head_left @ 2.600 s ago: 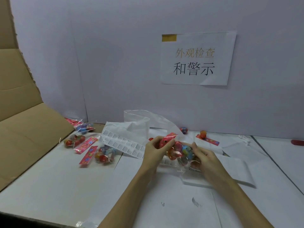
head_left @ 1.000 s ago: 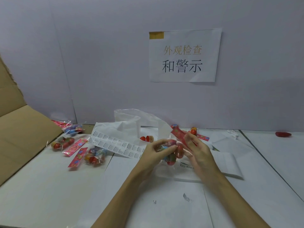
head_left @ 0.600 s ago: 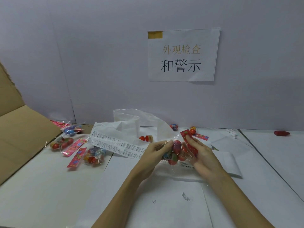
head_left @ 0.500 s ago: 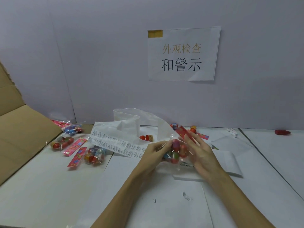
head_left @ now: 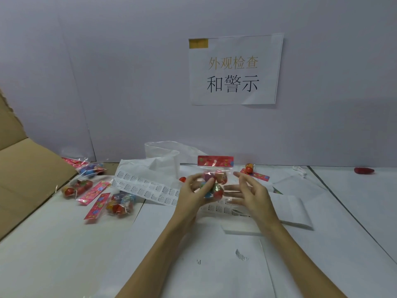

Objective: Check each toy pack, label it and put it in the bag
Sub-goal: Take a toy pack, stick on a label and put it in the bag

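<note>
My left hand (head_left: 193, 195) grips a clear toy pack (head_left: 214, 179) of small coloured toys, held upright with its red header card on top. My right hand (head_left: 250, 195) hovers just right of the pack with fingers spread and relaxed, holding nothing. A strip of white printed labels (head_left: 146, 188) lies left of my hands, and another label sheet (head_left: 227, 209) lies under them. A clear plastic bag (head_left: 163, 153) stands open behind the labels. Three more toy packs (head_left: 116, 204), (head_left: 78, 188), (head_left: 91, 168) lie at the left.
A brown cardboard flap (head_left: 23, 175) slopes up at the left edge. White paper sheets (head_left: 287, 203) cover the table. Loose small toys (head_left: 249, 168) and a red piece (head_left: 364, 170) lie near the back wall, which carries a printed sign (head_left: 234, 69).
The pack has been turned upright so its red header now faces up. My right hand has let go of it and drawn slightly right, fingers spread.
</note>
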